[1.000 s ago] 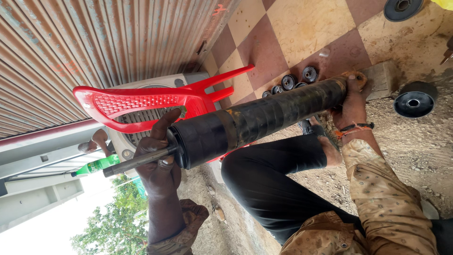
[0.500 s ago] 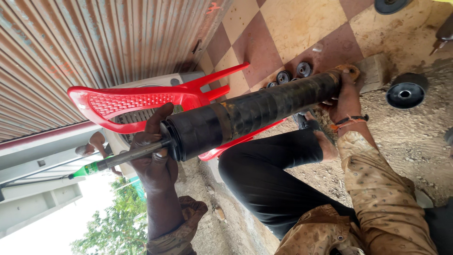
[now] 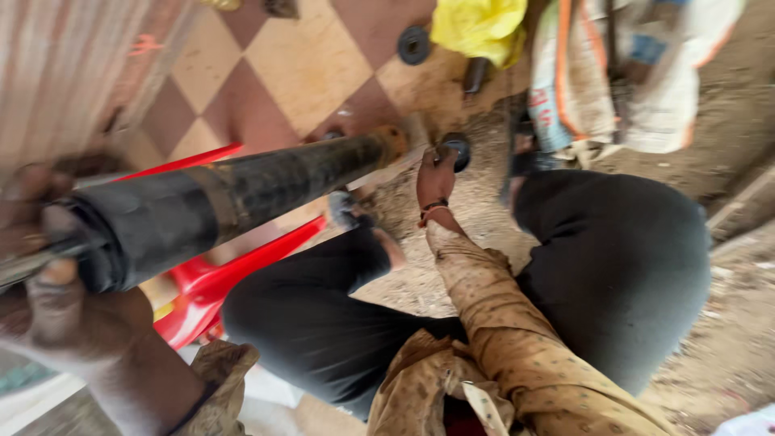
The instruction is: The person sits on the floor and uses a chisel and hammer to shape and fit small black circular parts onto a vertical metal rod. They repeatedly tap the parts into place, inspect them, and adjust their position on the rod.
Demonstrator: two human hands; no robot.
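My left hand (image 3: 64, 315) grips the thick near end of a long black cylinder (image 3: 242, 194), where a thin metal rod (image 3: 20, 268) comes out. The cylinder slants away over my knee, and its far end rests near the ground. My right hand (image 3: 434, 182), with a red thread band on the wrist, is stretched out beyond that end. Its fingers close on a small black round part (image 3: 458, 147) lying on the dirt. The view is blurred.
A red plastic chair (image 3: 218, 282) lies tipped under the cylinder. My black trouser legs (image 3: 613, 266) fill the middle. A yellow bag (image 3: 480, 28), a printed sack (image 3: 630, 73) and a black disc (image 3: 413, 44) lie on the checkered tiles (image 3: 299, 64).
My right hand has let go of the cylinder's far end and reached forward to the round part. The view has swung right and down, and the cylinder now sits closer.
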